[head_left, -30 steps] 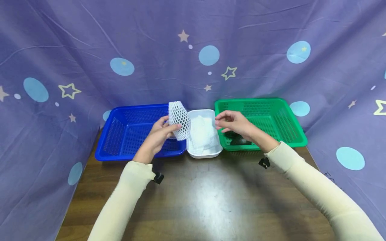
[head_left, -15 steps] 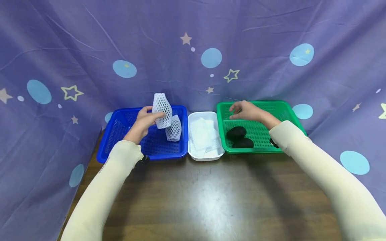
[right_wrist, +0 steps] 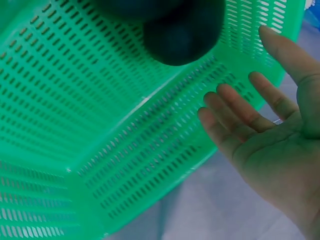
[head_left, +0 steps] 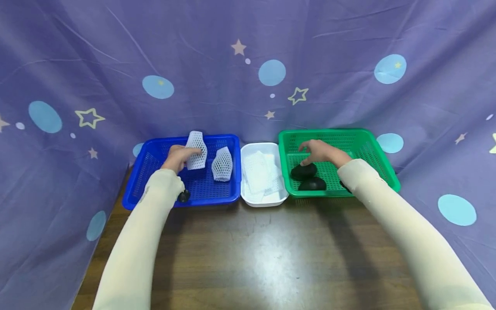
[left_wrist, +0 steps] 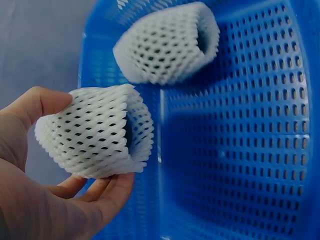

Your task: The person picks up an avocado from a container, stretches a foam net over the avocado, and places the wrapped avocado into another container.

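My left hand [head_left: 178, 157] holds a white foam net sleeve [left_wrist: 95, 132] with something dark inside, over the left part of the blue basket [head_left: 209, 201]. The thumb lies on its upper side and the fingers curl beneath. A second filled foam net sleeve [head_left: 222, 165] lies at the basket's right end. Over the green basket [head_left: 345, 192], my right hand [head_left: 320, 151] has its fingers spread and grips nothing. Just below it lie two dark avocados [head_left: 304, 171], one behind the other. Whether the thumb touches the rear one, I cannot tell.
Between the two baskets stands a white tray [head_left: 246, 199] with several flat foam net sleeves [head_left: 258, 172] piled in it. The brown wooden table [head_left: 248, 254] extends in front of the baskets. A purple patterned curtain [head_left: 209, 64] hangs close behind and at the sides.
The left hand has carried the sleeved item leftward and down into the blue basket. The right hand has shifted right, from beside the white tray to over the green basket, and lowered toward the avocados.
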